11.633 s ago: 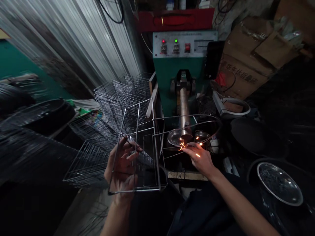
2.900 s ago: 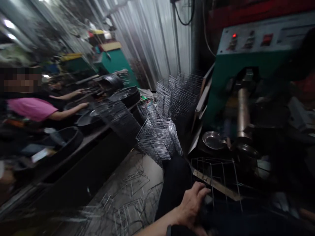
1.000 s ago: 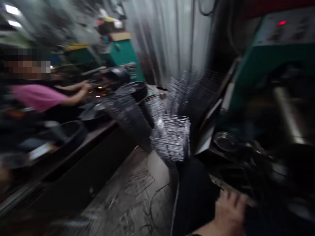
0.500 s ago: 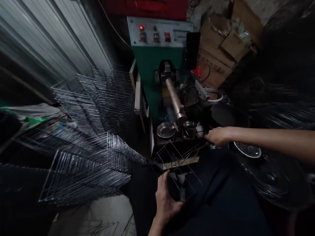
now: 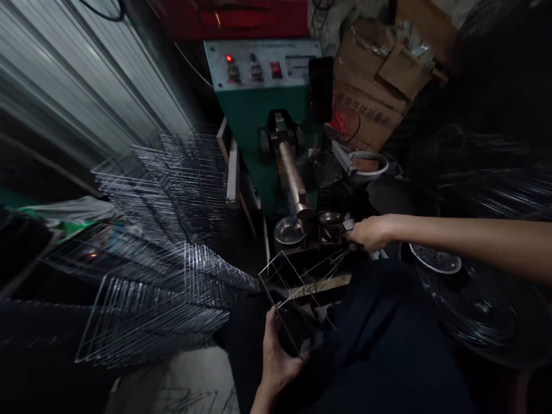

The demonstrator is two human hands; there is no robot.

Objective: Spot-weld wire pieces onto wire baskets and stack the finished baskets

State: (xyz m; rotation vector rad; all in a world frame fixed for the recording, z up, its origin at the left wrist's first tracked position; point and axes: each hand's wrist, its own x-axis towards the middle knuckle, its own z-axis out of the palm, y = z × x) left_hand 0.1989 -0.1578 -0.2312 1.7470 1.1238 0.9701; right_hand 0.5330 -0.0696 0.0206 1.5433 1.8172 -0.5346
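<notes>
My left hand (image 5: 278,362) is curled round the near edge of a small wire rack (image 5: 297,276), its thumb and fingers on either side. The rack is tilted above my lap. My right hand (image 5: 370,232) has its fingers pinched together just right of the rack; thin wires run up to the fingertips, but what they grip is too small and dark to make out. Beyond the rack, a copper-coloured machine arm (image 5: 294,178) slants down towards me. Beneath its tip lies a shallow metal dish (image 5: 288,231), with a second small metal dish (image 5: 331,218) to its right.
Tall stacks of wire racks (image 5: 159,305) stand at my left. The green machine (image 5: 241,109) has a control panel (image 5: 259,63) with a lit red lamp. At right are a bowl (image 5: 379,167), a cardboard box (image 5: 366,109) and a round container of wire pieces (image 5: 435,259).
The wire rack has shifted up and left, and more of its outline shows. My left hand stays on its edge. My right hand moved slightly left, fingers still pinched. The view has shifted slightly.
</notes>
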